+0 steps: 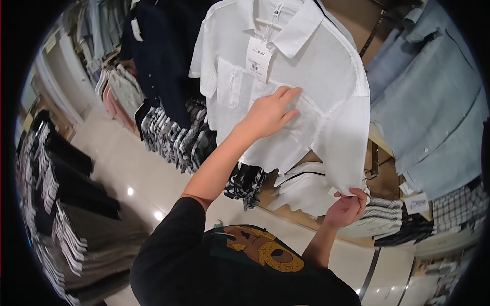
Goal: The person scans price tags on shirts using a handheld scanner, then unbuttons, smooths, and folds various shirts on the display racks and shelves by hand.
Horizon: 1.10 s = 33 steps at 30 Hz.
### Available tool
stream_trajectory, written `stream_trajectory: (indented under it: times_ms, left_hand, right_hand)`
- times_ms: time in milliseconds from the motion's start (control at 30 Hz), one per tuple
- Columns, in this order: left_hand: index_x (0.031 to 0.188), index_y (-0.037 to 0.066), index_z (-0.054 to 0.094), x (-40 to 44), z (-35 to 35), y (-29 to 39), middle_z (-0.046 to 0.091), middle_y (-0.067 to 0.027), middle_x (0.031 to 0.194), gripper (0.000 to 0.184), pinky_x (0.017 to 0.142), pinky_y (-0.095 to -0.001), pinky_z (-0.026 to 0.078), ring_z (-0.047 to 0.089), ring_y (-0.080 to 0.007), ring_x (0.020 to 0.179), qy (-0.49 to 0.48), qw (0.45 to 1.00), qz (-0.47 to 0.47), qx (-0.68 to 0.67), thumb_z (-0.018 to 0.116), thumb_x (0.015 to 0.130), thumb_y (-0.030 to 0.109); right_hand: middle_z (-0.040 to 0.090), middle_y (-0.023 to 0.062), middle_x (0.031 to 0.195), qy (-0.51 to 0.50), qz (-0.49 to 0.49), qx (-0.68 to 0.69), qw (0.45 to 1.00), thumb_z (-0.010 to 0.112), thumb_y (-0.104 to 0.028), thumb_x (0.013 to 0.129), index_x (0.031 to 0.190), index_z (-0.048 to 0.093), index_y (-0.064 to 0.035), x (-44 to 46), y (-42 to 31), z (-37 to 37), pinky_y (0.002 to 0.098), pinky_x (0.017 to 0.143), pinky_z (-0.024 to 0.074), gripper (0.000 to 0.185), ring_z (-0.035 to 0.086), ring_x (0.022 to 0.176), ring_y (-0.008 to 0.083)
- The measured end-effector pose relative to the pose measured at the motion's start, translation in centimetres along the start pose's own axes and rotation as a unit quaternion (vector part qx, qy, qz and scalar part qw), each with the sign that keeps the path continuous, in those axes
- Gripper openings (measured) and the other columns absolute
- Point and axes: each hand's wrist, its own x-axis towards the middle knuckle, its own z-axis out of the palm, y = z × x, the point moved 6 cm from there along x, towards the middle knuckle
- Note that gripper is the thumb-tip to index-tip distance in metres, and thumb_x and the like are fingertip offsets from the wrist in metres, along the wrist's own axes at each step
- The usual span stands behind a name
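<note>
A white short-sleeved shirt (237, 127) with chest pockets hangs in front of me. A white paper tag (259, 59) dangles from its collar on a cord. My left hand (270, 113) lies against the chest of the shirt, just below the tag, with fingers stretched and thumb apart. Lower and to the right, my right hand (348, 208) pinches the hem of the shirt's sleeve (347, 148). Parts of the right fingertips are hidden by the cloth.
A dark navy garment (158, 61) hangs to the left, with patterned clothes (173, 137) below it. On the right are a light blue shirt (434, 112) and folded checked clothes (454, 209). Racks of dark trousers (76, 188) stand at far left above a shiny tiled floor (122, 168).
</note>
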Motion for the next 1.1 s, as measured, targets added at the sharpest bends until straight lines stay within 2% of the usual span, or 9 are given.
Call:
stream_trajectory:
  times_ms: [167, 233, 300, 367, 467, 667, 767, 900, 1100]
  left_hand:
    - [0.112, 0.004, 0.071, -2.7, 0.8, -1.9, 0.069, -0.0098, 0.107, 0.022, 0.068, -0.0424, 0.058, 0.072, -0.031, 0.084, -0.026, 0.996, 0.064, 0.061, 0.073, 0.093, 0.014]
    - [0.101, 0.003, 0.071, -4.5, -1.1, -0.2, 0.069, -0.0099, 0.098, 0.012, 0.065, -0.0413, 0.057, 0.071, -0.0308, 0.081, 0.009, 0.996, 0.09, 0.001, 0.074, 0.09, 0.007]
    - [0.1, 0.003, 0.071, -5.2, -2.2, 0.6, 0.069, -0.0104, 0.095, 0.013, 0.063, -0.0405, 0.057, 0.071, -0.0308, 0.078, 0.025, 0.992, 0.117, -0.039, 0.075, 0.088, 0.005]
    - [0.1, 0.003, 0.07, -5.4, -3.8, 1.4, 0.069, -0.0108, 0.091, 0.015, 0.061, -0.0397, 0.057, 0.07, -0.0307, 0.076, 0.047, 0.986, 0.141, -0.073, 0.077, 0.087, 0.004]
    - [0.096, 0.004, 0.07, -5.1, -6.5, 1.4, 0.066, -0.0096, 0.078, 0.015, 0.057, -0.0386, 0.055, 0.069, -0.0296, 0.069, 0.084, 0.978, 0.165, -0.092, 0.08, 0.085, 0.004]
    - [0.085, 0.004, 0.069, -4.7, -8.1, -0.3, 0.066, -0.0069, 0.069, 0.016, 0.053, -0.0373, 0.053, 0.066, -0.0285, 0.06, 0.061, 0.986, 0.153, -0.033, 0.084, 0.084, 0.009]
    - [0.092, 0.005, 0.073, -3.0, -8.7, -1.2, 0.071, -0.008, 0.079, 0.015, 0.058, -0.0359, 0.054, 0.07, -0.0274, 0.069, 0.078, 0.987, 0.138, -0.018, 0.085, 0.082, 0.009]
    - [0.129, 0.011, 0.07, 2.9, -14.5, 1.1, 0.067, -0.0132, 0.129, 0.052, 0.085, -0.0377, 0.058, 0.069, -0.0283, 0.101, 0.252, 0.93, 0.233, 0.13, 0.074, 0.078, 0.003]
    - [0.131, 0.02, 0.071, 10.8, -10.4, -1.7, 0.063, -0.0084, 0.139, 0.066, 0.075, -0.0333, 0.06, 0.071, -0.0251, 0.103, 0.243, 0.929, 0.268, 0.077, 0.079, 0.07, -0.003]
  right_hand:
    - [0.069, 0.0196, 0.118, 0.188, 0.02, -0.031, 0.981, 0.052, -0.002, 0.1, 0.117, 0.067, 0.0064, -2.3, -2.5, 4.9, 0.0309, 0.064, 0.0584, 0.025, 0.067, 0.091, 0.0225]
    - [0.068, 0.0245, 0.13, 0.017, 0.04, -0.15, 0.988, 0.057, 0.003, 0.098, 0.127, 0.064, 0.0062, -3.2, -4.2, 10.8, 0.0317, 0.066, 0.0582, 0.031, 0.068, 0.092, 0.0222]
    - [0.064, 0.0251, 0.142, -0.213, -0.188, -0.375, 0.882, 0.064, 0.006, 0.093, 0.13, 0.064, 0.0029, -2.0, -6.3, 18.6, 0.0312, 0.066, 0.0578, 0.037, 0.071, 0.082, 0.0215]
    - [0.071, 0.0172, 0.13, -0.261, -0.027, -0.391, 0.882, 0.07, -0.001, 0.093, 0.117, 0.07, -0.0014, -0.8, -4.6, 22.8, 0.0333, 0.065, 0.0573, 0.025, 0.072, 0.074, 0.0256]
    - [0.075, 0.0104, 0.107, -0.329, -0.179, -0.492, 0.786, 0.073, -0.005, 0.091, 0.106, 0.073, -0.0042, 1.1, -1.2, 24.2, 0.0367, 0.063, 0.056, 0.015, 0.071, 0.073, 0.0287]
    - [0.07, 0.0104, 0.08, -0.354, -0.166, -0.447, 0.805, 0.077, -0.012, 0.091, 0.095, 0.074, -0.0041, 1.8, -2.2, 25.5, 0.038, 0.058, 0.052, 0.009, 0.067, 0.067, 0.0291]
    - [0.067, 0.0107, 0.073, -0.331, -0.145, -0.475, 0.802, 0.078, -0.012, 0.092, 0.088, 0.074, -0.0018, 2.3, -1.9, 24.7, 0.0351, 0.055, 0.0487, 0.012, 0.065, 0.061, 0.0266]
    - [0.067, 0.01, 0.07, -0.307, -0.077, -0.436, 0.843, 0.08, -0.012, 0.093, 0.089, 0.074, -0.0003, 3.1, -2.2, 24.4, 0.0319, 0.053, 0.0466, 0.013, 0.062, 0.056, 0.0208]
    - [0.071, 0.0065, 0.072, -0.274, -0.06, -0.385, 0.879, 0.081, -0.006, 0.089, 0.094, 0.079, 0.0015, 5.4, -2.8, 23.5, 0.026, 0.057, 0.0469, 0.009, 0.056, 0.058, 0.0097]
